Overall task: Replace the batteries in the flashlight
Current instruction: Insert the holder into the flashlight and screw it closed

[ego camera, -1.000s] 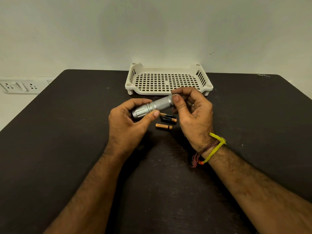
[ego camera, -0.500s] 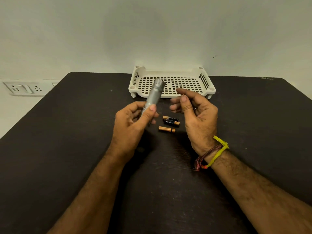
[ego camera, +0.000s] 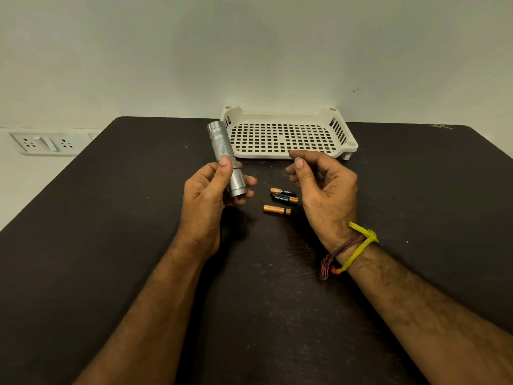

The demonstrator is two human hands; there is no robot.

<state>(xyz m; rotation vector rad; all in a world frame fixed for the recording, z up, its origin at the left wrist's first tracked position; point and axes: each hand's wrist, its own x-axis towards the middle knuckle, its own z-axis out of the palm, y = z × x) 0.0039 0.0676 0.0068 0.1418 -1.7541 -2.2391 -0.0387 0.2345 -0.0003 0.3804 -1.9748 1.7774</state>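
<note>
Left grip (ego camera: 211,195) clasping torch (ego camera: 226,158) upright above counter (ego camera: 111,218). Right grip (ego camera: 322,184) loosely curled, holding nothing (just above batteries (ego camera: 283,200) lying between both).

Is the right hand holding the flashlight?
No, the left hand grips the flashlight; the right hand hovers beside it, holding nothing.

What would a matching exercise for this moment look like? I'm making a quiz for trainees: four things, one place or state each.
Things:
1. flashlight
2. tray
3. batteries
4. right hand

States:
A. lying on the table between the hands
B. gripped in the left hand
C. holding nothing, fingers loosely curled
D. at the table's far edge, nothing in it

Pairs: 1-B, 2-D, 3-A, 4-C
</note>
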